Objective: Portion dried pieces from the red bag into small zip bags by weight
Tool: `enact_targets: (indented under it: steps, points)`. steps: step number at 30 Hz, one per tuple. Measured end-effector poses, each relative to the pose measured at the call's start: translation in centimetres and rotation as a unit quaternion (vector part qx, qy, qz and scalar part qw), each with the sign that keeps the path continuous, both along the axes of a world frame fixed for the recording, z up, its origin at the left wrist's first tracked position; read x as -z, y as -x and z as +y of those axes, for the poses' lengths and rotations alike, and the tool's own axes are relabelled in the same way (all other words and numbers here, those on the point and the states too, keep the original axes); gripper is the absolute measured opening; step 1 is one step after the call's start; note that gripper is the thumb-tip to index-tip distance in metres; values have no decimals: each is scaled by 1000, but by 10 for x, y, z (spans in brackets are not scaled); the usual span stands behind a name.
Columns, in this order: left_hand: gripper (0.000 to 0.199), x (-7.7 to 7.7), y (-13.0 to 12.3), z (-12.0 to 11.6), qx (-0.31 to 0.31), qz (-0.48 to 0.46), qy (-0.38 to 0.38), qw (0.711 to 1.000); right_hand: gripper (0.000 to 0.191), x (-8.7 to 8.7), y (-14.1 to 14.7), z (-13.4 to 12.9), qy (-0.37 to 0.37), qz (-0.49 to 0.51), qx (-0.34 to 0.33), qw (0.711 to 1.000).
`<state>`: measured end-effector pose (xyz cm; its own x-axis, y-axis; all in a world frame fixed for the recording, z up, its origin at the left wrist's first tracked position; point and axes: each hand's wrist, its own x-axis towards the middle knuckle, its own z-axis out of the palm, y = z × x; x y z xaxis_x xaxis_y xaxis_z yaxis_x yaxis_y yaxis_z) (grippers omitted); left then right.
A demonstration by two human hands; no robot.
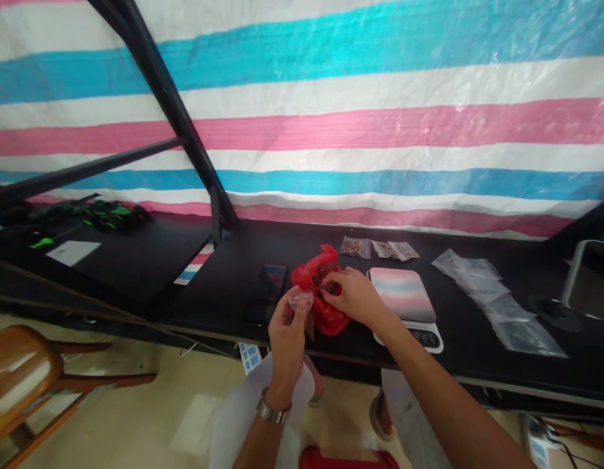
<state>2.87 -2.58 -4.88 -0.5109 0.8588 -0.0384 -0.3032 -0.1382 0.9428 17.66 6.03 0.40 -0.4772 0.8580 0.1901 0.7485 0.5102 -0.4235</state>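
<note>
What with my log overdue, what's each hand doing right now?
Left hand: closed, holding a small clear bag.
Right hand: fingertips at the open red bag; whether they grip anything can't be told.

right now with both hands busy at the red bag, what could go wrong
The right hand has its fingers in the mouth of the red bag, so dark pieces could spill onto the table.

The left hand holds a small clear bag near the table's front edge; if it slipped, it might drop to the floor.

The red bag sits close beside the scale, so a nudge could disturb a reading.
</note>
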Motion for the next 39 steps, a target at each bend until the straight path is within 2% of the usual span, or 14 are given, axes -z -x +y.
enact_targets:
  steps: [10, 15, 18, 22, 26, 29, 31, 34, 39]
  points:
    - [63, -12, -12, 13, -14, -8, -7, 1000, 6, 1, 10, -2, 58, 101, 56, 992]
    - [62, -14, -18, 21, -42, -2, -7, 999, 6, -2, 3, 3, 116, 165, 87, 976]
    - [58, -15, -22, 24, -68, 51, -14, 996, 7, -1, -6, 5, 126, 204, 97, 966]
    - [52, -17, -28, 25, -120, 180, -22, 976, 8, -2, -16, 8, 118, 246, 107, 956]
    - [46, -16, -37, 27, -113, 254, -39, 960, 14, -7, -22, 10, 83, 312, 125, 938]
    - [45, -12, -43, 29, -97, 265, -47, 958, 18, -11, -22, 8, 49, 370, 103, 922]
    - [46, -9, -44, 30, -86, 261, -53, 960, 17, -13, -20, 4, 30, 382, 66, 921]
    - [44, -5, -41, 30, -70, 253, -62, 963, 11, -16, -17, -2, 16, 341, 11, 940]
    - [50, -4, -34, 28, -48, 273, -67, 958, 8, -16, -16, -6, -31, 291, -25, 956]
